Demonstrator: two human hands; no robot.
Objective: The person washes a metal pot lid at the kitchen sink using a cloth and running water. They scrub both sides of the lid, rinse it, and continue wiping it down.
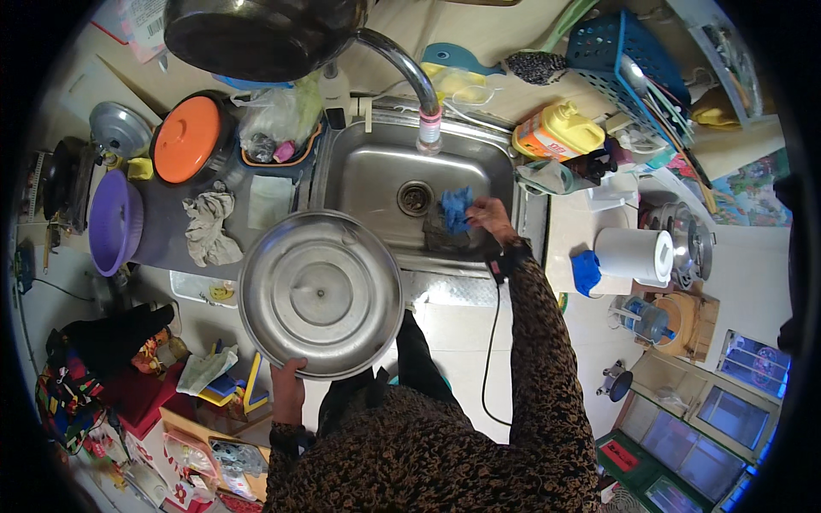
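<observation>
My left hand grips the near rim of a round steel pot lid, with the thumb on top. The lid is tilted and overlaps the front left corner of the sink. Over the right side of the stainless steel sink, my right hand pinches a crumpled blue cloth. A dark, flat patch lies beneath the cloth on the sink floor; I cannot tell what it is. The drain is left of the cloth. Above the sink's back edge hangs the faucet.
Left of the sink lie a grey rag, a purple basin and an orange-lidded pot. A yellow detergent jug and a white canister stand to the right. A dark wok hangs above. One cable dangles from my right wrist.
</observation>
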